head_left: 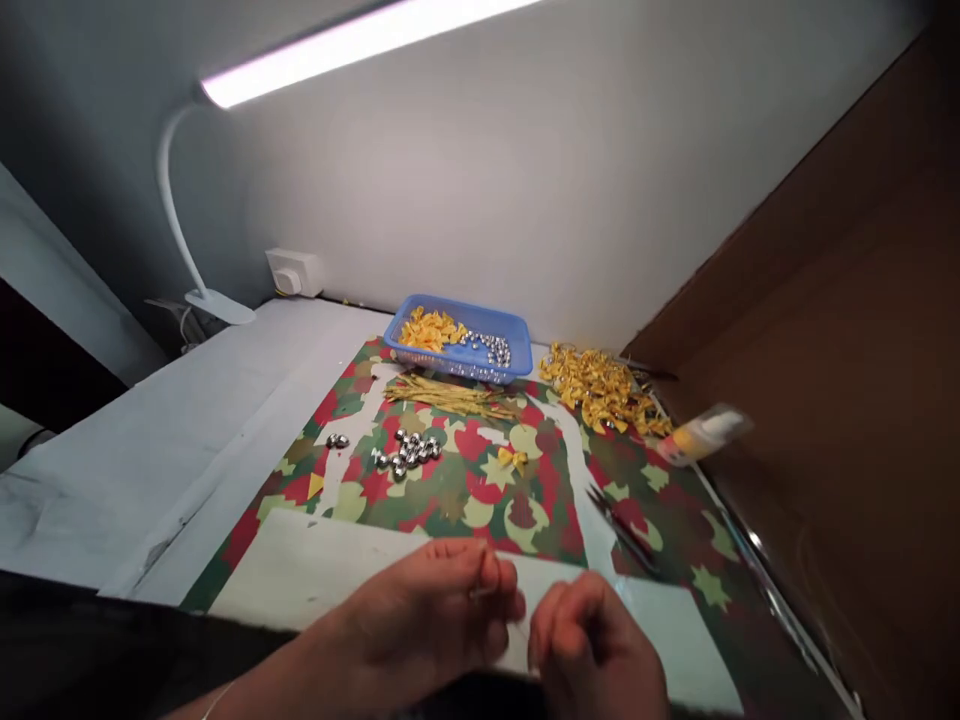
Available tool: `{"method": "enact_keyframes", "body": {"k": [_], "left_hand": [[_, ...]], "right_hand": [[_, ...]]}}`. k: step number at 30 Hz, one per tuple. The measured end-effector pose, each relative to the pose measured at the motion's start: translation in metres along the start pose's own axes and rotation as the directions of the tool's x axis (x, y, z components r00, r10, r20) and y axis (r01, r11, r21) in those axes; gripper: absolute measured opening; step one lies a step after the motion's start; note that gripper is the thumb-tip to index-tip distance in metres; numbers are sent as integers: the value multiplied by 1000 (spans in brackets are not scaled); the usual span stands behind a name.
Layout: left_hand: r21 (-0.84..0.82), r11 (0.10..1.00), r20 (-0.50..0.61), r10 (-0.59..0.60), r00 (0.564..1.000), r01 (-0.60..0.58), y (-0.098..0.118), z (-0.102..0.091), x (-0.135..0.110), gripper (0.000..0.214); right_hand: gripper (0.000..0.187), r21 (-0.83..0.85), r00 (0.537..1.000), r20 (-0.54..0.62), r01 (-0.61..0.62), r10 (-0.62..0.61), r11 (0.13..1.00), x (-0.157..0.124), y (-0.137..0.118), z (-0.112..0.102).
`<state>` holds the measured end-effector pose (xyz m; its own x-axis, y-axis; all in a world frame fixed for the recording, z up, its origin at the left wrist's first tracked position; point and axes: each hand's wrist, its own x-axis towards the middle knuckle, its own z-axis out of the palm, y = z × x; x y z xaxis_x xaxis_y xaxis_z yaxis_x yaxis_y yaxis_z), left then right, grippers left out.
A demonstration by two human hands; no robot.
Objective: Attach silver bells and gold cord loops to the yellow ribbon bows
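Note:
Over the pale sheet (315,560) at the near edge, my left hand (427,620) has its fingers closed in a pinch. Close beside it, my right hand (596,650) is also closed, thumb against fingers. Whatever either one holds is too small or too hidden to make out. Beyond them on the camouflage-patterned mat lie a single yellow ribbon bow (514,459) and a cluster of shiny silver beads (409,452). A pair of silver beads (337,441) and a small yellow triangle (315,485) lie further left.
Behind the mat stands a blue basket (520,345) with yellow pieces and silver beads; yellow strips (450,396) lie before it. A heap of yellow bows (600,388), a bottle (701,437) and a dark pointed tool (624,530) occupy the right. A lamp (176,200) overhangs the table.

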<state>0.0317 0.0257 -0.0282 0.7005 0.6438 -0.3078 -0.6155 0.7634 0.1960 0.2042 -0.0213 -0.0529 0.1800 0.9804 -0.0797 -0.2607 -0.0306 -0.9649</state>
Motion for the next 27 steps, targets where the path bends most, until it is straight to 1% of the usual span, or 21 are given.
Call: {"method": "enact_keyframes", "body": {"k": [1, 2, 3, 6, 8, 10, 13, 15, 17, 20, 22, 24, 25, 27], "left_hand": [[-35, 999, -18, -13, 1000, 13, 5, -2, -7, 13], [-68, 998, -39, -20, 999, 18, 10, -5, -13, 10], [-96, 995, -52, -23, 998, 18, 15, -8, -18, 10], [-164, 986, -93, -14, 996, -2, 24, -15, -30, 17], [-198, 980, -106, -4, 994, -17, 28, -18, -34, 22], [-221, 975, -102, 5, 995, -27, 30, -20, -37, 24], [-249, 968, -78, 24, 997, -43, 30, -22, -41, 24], [-230, 970, -75, 59, 995, -75, 27, -25, -42, 24], [-140, 981, -76, 127, 989, -137, 23, -27, -42, 27], [98, 970, -61, 231, 971, -224, 19, -27, -39, 35], [282, 926, -69, 279, 958, -250, 20, -25, -36, 35], [436, 864, -84, 319, 944, -253, 23, -21, -33, 34], [487, 836, -88, 333, 939, -251, 24, -18, -32, 35], [529, 812, -94, 347, 933, -248, 27, -14, -29, 39]], "right_hand": [[56, 17, 1000, 4, -13, 13, 1000, 0, 0, 11], [55, 47, 999, -31, -13, 15, 999, 1, 0, 21], [55, 86, 999, -36, -16, 19, 996, 2, 1, 30], [53, 189, 998, -36, -48, 56, 981, 2, 3, 49], [47, 221, 996, -31, -77, 86, 972, 0, 6, 54], [41, 219, 994, -43, -89, 101, 972, -3, 10, 55], [40, 159, 990, -80, -99, 113, 982, -11, 11, 53], [42, 107, 988, -105, -101, 112, 989, -15, 9, 51], [46, 70, 987, -111, -105, 113, 992, -19, 5, 50], [50, 32, 990, -98, -96, 99, 995, -19, -1, 48], [51, -1, 993, -93, -67, 67, 998, -17, -5, 47], [52, -39, 996, -85, -40, 36, 998, -14, -8, 45], [54, -60, 997, -75, -34, 29, 998, -12, -8, 45], [59, -103, 998, -49, -34, 29, 994, -9, -8, 43]]}}
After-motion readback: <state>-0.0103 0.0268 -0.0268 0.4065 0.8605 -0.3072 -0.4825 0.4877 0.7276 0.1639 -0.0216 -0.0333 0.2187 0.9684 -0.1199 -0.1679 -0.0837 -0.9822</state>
